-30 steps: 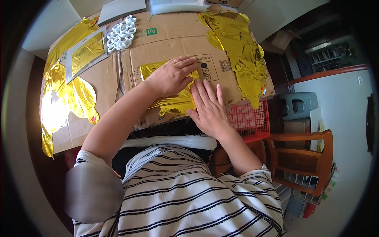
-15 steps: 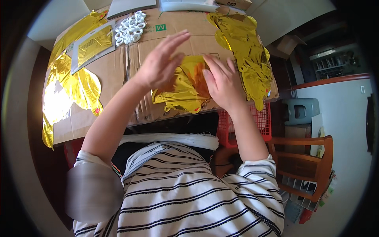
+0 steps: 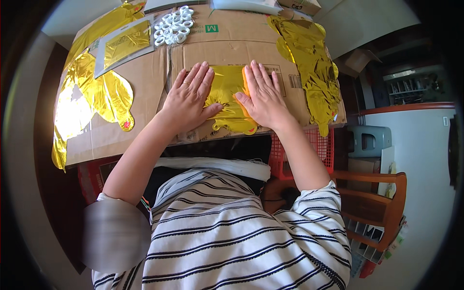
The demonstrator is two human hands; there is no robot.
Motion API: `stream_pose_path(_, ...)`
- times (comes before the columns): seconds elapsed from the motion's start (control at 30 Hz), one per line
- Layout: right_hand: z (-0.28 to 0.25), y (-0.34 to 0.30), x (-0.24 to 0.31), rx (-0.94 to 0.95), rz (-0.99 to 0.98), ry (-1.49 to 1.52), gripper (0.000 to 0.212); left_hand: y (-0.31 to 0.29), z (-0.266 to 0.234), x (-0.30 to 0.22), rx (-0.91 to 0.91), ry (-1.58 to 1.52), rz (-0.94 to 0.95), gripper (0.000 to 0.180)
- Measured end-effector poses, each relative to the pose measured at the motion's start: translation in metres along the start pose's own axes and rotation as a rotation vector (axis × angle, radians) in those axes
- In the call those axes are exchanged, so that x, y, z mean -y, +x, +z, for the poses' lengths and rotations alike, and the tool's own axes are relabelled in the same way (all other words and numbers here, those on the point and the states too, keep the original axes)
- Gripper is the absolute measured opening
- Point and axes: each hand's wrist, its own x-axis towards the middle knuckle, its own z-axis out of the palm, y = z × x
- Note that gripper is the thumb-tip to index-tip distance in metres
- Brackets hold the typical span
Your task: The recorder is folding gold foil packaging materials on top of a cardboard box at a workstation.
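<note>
A folded gold foil balloon (image 3: pixel 228 92) lies flat on the cardboard-covered table, its lobed end toward me. My left hand (image 3: pixel 191 96) presses palm down along its left edge, fingers stretched out. Along the right edge lies my right hand (image 3: pixel 262 94), also flat with its fingers extended. Both thumbs reach in over the foil, which is creased beside the left thumb. Whatever part of the balloon is under the palms is hidden.
More gold foil balloons lie at the left (image 3: pixel 99 99) and right (image 3: pixel 309 72). Near the far edge are a cluster of white ribbon rolls (image 3: pixel 173 26) and a clear package with gold foil (image 3: pixel 126 43). Below the table's right front stands a red plastic basket (image 3: pixel 309 150) beside a wooden chair (image 3: pixel 394 208).
Both hands have come down from above the balloon onto its two sides and now lie flat. The foil between them is flatter and narrower. The view has shifted slightly.
</note>
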Motion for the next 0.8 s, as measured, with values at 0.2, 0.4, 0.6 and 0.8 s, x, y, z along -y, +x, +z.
stream_pose_path(0.2,0.002,0.001,-0.006,-0.01,-0.02,-0.023,0.087,0.0,-0.001,0.002,0.012,0.012,0.004,0.091)
stream_pose_path(0.4,0.004,0.001,-0.005,-0.026,-0.026,-0.04,0.088,-0.001,-0.001,0.002,0.021,0.018,0.009,0.091)
stream_pose_path(0.6,-0.002,-0.015,-0.004,0.002,-0.044,-0.048,0.088,-0.017,-0.003,-0.006,-0.019,-0.06,0.032,0.089)
stream_pose_path(0.8,-0.001,-0.036,0.006,-0.039,-0.059,-0.021,0.087,-0.04,-0.031,-0.031,-0.128,-0.169,0.307,0.076)
